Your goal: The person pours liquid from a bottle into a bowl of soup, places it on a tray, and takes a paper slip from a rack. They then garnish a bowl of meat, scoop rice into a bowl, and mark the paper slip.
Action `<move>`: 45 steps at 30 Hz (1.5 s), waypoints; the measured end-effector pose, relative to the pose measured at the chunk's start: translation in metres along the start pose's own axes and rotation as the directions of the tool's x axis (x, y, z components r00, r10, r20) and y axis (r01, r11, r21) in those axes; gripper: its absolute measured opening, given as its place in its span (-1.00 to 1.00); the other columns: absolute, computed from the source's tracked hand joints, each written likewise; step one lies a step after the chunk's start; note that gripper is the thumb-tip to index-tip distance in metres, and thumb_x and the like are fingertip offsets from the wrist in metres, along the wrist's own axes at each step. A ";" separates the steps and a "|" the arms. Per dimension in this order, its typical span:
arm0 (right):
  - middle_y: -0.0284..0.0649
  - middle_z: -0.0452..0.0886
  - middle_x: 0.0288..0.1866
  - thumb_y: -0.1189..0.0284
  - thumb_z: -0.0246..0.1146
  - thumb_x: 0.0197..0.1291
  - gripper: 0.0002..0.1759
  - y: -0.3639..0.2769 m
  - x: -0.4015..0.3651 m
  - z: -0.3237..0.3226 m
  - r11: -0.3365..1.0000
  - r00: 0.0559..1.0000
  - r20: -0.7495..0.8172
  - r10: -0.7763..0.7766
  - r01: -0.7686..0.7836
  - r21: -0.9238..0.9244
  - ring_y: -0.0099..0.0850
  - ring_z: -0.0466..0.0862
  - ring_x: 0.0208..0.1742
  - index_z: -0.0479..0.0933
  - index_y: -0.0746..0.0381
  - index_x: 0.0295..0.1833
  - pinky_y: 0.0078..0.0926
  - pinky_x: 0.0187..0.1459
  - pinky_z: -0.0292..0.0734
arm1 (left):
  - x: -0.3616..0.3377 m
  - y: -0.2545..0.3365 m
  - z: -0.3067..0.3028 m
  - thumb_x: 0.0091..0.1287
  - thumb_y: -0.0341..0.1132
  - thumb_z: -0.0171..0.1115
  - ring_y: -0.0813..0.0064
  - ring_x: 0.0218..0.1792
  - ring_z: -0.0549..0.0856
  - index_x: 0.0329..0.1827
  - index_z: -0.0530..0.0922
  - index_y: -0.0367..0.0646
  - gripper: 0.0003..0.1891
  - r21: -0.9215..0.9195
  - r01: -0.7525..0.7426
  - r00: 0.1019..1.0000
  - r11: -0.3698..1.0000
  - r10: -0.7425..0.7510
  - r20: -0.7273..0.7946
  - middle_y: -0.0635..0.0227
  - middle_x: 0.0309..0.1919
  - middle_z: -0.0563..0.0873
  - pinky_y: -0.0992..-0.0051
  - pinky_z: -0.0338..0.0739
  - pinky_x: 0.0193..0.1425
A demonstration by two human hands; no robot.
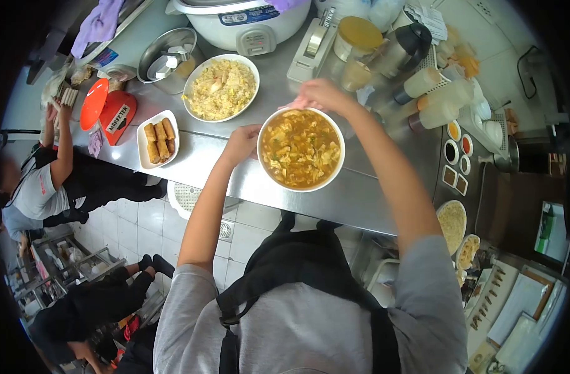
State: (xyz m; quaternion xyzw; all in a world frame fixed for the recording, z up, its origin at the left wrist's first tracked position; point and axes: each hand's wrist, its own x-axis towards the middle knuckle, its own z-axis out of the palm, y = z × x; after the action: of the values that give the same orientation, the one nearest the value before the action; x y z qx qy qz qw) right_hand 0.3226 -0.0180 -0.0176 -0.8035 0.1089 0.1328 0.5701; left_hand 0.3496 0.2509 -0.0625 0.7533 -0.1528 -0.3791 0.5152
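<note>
Head view: at the centre of the frame a white round bowl (340,171) sits over the near edge of the steel counter (372,199), filled almost to the rim with orange-brown soup (300,148) with pale chunks in it. The left hand (241,144) curls against its left rim, fingertips hidden behind the knuckles. The right hand (322,96) grips the far rim, fingers pressed together. The bowl's underside cannot be seen. A white plate of fried rice (221,87) lies to the upper left.
</note>
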 end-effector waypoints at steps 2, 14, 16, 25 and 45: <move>-0.32 0.62 -0.47 0.32 0.11 0.14 -0.75 0.020 -0.037 -0.007 0.988 0.979 -0.177 0.100 -0.077 0.133 -0.59 0.54 -0.53 0.63 0.22 -0.27 -0.58 -0.52 0.46 | -0.003 0.000 0.003 0.33 -0.44 0.08 0.50 -0.50 0.72 0.11 0.56 -0.29 -0.69 -0.045 0.001 1.000 0.999 -0.002 -0.019 0.28 -0.42 0.70 0.54 0.68 -0.46; -0.37 0.49 -0.49 0.44 0.08 0.33 -0.90 0.066 -0.213 0.163 0.437 0.793 -0.542 0.278 0.398 0.806 -0.60 0.49 -0.55 0.44 0.20 -0.26 -0.62 -0.54 0.41 | -0.030 -0.025 0.015 0.18 -0.35 0.25 0.63 -0.40 0.63 -0.05 0.61 -0.28 -0.70 0.053 -0.067 0.990 0.996 0.073 -0.125 0.33 -0.31 0.73 0.61 0.48 -0.36; -0.34 0.57 -0.49 0.39 0.12 0.29 -0.86 0.064 -0.220 0.180 0.539 0.876 -0.362 0.318 0.147 0.830 -0.62 0.53 -0.56 0.52 0.21 -0.26 -0.65 -0.57 0.44 | -0.022 -0.045 0.013 0.21 -0.38 0.20 0.61 -0.40 0.63 -0.04 0.59 -0.29 -0.72 0.074 -0.152 0.973 0.986 0.162 -0.163 0.36 -0.29 0.72 0.59 0.49 -0.37; -0.13 0.56 -0.17 0.44 0.12 0.23 -0.84 0.046 -0.290 0.029 0.998 0.502 -0.863 0.057 -0.029 0.050 -0.42 0.58 -0.17 0.54 0.18 -0.12 -0.42 -0.17 0.48 | -0.033 -0.008 0.014 0.47 -0.14 -0.06 0.39 0.18 0.53 0.37 0.26 -0.24 -0.50 -0.227 -0.006 0.994 0.974 -0.019 -0.107 0.18 0.22 0.49 0.41 0.46 0.19; -0.24 0.44 0.26 0.25 -0.21 0.50 -0.53 0.063 -0.175 0.127 0.574 0.729 -0.642 0.238 0.428 0.698 -0.51 0.39 0.27 0.29 0.28 0.35 -0.53 0.29 0.25 | -0.045 0.033 0.035 0.52 -0.08 -0.20 0.29 0.34 0.38 0.49 0.08 -0.18 -0.43 -0.451 -0.099 0.985 0.887 0.150 0.080 0.10 0.37 0.32 0.33 0.30 0.38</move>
State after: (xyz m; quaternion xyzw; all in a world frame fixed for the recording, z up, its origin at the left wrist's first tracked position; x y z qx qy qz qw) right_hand 0.1256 0.0855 -0.0542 -0.4438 0.3090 -0.2678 0.7974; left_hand 0.2994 0.2419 -0.0208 0.5813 -0.1388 -0.4120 0.6878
